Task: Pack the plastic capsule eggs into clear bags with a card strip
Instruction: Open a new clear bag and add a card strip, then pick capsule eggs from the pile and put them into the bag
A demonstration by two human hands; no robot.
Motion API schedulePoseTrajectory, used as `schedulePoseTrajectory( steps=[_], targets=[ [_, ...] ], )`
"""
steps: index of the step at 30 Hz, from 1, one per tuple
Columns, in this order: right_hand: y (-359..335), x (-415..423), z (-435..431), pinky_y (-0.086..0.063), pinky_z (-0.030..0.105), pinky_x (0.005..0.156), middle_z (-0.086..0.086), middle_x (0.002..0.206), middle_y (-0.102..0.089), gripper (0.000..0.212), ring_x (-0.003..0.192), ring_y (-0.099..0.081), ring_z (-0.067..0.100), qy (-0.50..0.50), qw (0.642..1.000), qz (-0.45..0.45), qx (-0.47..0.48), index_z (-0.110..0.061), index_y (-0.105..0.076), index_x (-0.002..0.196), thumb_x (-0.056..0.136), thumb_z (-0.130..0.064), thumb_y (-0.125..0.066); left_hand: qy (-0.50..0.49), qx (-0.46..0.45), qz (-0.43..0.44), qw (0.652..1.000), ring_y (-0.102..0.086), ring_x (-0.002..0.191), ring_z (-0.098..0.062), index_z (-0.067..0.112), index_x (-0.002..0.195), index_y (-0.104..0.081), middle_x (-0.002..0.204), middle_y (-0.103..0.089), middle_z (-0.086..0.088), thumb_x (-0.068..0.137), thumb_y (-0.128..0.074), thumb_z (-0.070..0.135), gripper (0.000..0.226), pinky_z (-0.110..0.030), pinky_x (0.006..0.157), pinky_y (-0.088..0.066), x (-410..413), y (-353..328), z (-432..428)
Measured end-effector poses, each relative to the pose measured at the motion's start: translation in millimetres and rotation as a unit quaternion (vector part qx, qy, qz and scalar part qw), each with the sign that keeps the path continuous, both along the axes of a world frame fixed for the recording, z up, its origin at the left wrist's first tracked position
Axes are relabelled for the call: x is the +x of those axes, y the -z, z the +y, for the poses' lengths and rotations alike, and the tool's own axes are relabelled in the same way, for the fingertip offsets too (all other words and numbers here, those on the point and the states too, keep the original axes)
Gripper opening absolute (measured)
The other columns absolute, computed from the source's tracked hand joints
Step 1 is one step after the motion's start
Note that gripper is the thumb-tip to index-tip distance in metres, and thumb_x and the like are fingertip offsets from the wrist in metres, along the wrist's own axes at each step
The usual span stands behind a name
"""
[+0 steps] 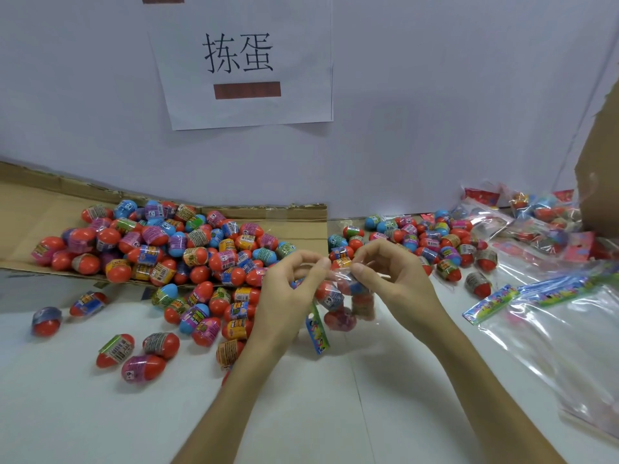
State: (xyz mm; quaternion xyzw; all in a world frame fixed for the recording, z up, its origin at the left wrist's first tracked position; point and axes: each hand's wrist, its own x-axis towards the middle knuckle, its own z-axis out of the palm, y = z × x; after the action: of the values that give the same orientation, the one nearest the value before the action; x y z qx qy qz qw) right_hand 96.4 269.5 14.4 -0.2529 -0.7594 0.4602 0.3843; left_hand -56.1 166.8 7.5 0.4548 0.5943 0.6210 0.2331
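clear bag (348, 296) of eggs pinched by left hand (291, 293) and right hand (392, 279).

Two bare hands, left hand (291, 296) and right hand (392, 283), slim-fingered, with short nails showing on the thumbs. Behind them left forearm (241, 396) and right forearm (475, 380), slender, smooth, uncovered down to the bottom edge of view.

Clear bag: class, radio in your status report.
Grips: left hand, right hand both pinching bag mouth. Holds eggs; card strip dangling. Around it loose eggs, none blocking.
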Motion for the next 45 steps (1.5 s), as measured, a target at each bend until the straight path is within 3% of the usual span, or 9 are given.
schedulePoseTrajectory(
  steps=[3, 11, 17, 22, 30, 35, 40, 43, 45],
  targets=[
    [0.6, 0.7, -1.5, -0.060, 0.041, 0.071, -0.013, 0.085, -0.068, 0.014, 0.081, -0.068, 0.013, -0.012, 1.000, -0.003, 0.015, -0.024, -0.066, 0.088, 0.092, -0.012, -0.072, 0.008, -0.016, 0.056, 0.998, -0.071, 0.090, -0.003, 0.025, 0.091, -0.074, 0.087, -0.075, 0.015, 0.095, -0.073, 0.023, 0.005, -0.014, 0.074, -0.054, 0.5, 1.4, -0.2],
    [2.1, -0.2, 0.2, -0.060, 0.035, 0.074, -0.015, 0.092, -0.069, 0.010, 0.087, -0.066, 0.010, -0.020, 0.999, -0.041, 0.028, -0.028, -0.073, 0.095, 0.094, -0.019, -0.071, -0.005, -0.018, 0.088, 0.996, -0.069, 0.091, -0.002, 0.028, 0.086, -0.069, 0.087, -0.072, 0.014, 0.097, -0.070, 0.015, 0.017, -0.018, 0.073, -0.058, 2.5, 3.1, 0.4],
    [3.1, 4.2, 3.4, -0.059, 0.032, 0.073, -0.013, 0.092, -0.071, 0.009, 0.090, -0.068, 0.011, -0.047, 0.993, -0.098, 0.034, -0.029, -0.076, 0.092, 0.091, -0.020, -0.074, 0.008, -0.038, 0.115, 0.993, -0.068, 0.095, -0.005, 0.029, 0.086, -0.067, 0.094, -0.072, 0.011, 0.097, -0.069, 0.010, 0.022, -0.031, 0.084, -0.061, 3.7, 7.0, 1.4],
    [4.5, 1.2, 1.3, -0.052, 0.016, 0.069, -0.013, 0.084, -0.070, 0.025, 0.087, -0.066, 0.010, -0.020, 0.995, -0.070, 0.074, -0.034, -0.074, 0.082, 0.087, -0.010, -0.075, 0.019, -0.015, 0.118, 0.993, -0.068, 0.093, -0.008, 0.023, 0.088, -0.070, 0.090, -0.072, 0.009, 0.096, -0.071, 0.010, 0.015, -0.028, 0.081, -0.059, 5.7, 6.6, 0.2],
    [2.5, -2.5, 1.2, -0.059, 0.023, 0.056, -0.008, 0.081, -0.074, 0.017, 0.075, -0.073, 0.015, -0.015, 1.000, -0.018, -0.017, -0.026, -0.077, 0.090, 0.093, -0.010, -0.071, -0.010, -0.022, 0.095, 0.995, -0.068, 0.094, -0.005, 0.020, 0.093, -0.072, 0.092, -0.072, 0.011, 0.099, -0.067, 0.012, 0.011, -0.024, 0.082, -0.057, 4.3, 4.9, 0.6],
    [2.4, -0.4, 3.8, -0.058, 0.024, 0.056, 0.001, 0.082, -0.074, 0.013, 0.076, -0.074, 0.018, -0.025, 0.995, -0.030, -0.092, -0.019, -0.077, 0.087, 0.096, -0.020, -0.068, -0.025, -0.014, 0.073, 0.997, -0.065, 0.094, 0.002, 0.026, 0.090, -0.071, 0.090, -0.070, 0.022, 0.098, -0.068, 0.012, 0.016, -0.015, 0.079, -0.054, 2.6, 5.2, 2.3],
    [7.1, -5.0, 1.7, -0.055, 0.023, 0.052, 0.000, 0.077, -0.071, 0.022, 0.068, -0.072, 0.017, 0.011, 0.998, -0.006, -0.064, -0.020, -0.074, 0.079, 0.098, -0.026, -0.064, -0.015, -0.014, 0.005, 1.000, -0.069, 0.093, -0.012, 0.024, 0.091, -0.074, 0.090, -0.073, 0.011, 0.098, -0.069, 0.014, 0.012, -0.036, 0.083, -0.060, 2.5, 8.7, 5.2],
    [5.4, -6.4, -0.2, -0.058, 0.026, 0.056, -0.005, 0.085, -0.072, 0.024, 0.072, -0.073, 0.018, -0.042, 0.990, -0.030, -0.132, -0.034, -0.072, 0.082, 0.093, -0.052, -0.060, -0.044, 0.008, -0.002, 0.999, -0.068, 0.089, -0.007, 0.022, 0.091, -0.073, 0.088, -0.073, 0.010, 0.098, -0.068, 0.012, 0.013, -0.024, 0.079, -0.057, 0.9, 8.8, 5.5],
    [8.6, -8.0, -3.1, -0.060, 0.028, 0.061, -0.008, 0.093, -0.074, 0.023, 0.080, -0.075, 0.017, -0.079, 0.984, -0.064, -0.144, -0.037, -0.070, 0.094, 0.085, -0.058, -0.070, -0.069, 0.021, -0.006, 0.997, -0.067, 0.088, -0.005, 0.022, 0.091, -0.071, 0.087, -0.072, 0.012, 0.099, -0.067, 0.013, 0.013, -0.019, 0.077, -0.053, -1.7, 8.9, 5.2]
  ],
)
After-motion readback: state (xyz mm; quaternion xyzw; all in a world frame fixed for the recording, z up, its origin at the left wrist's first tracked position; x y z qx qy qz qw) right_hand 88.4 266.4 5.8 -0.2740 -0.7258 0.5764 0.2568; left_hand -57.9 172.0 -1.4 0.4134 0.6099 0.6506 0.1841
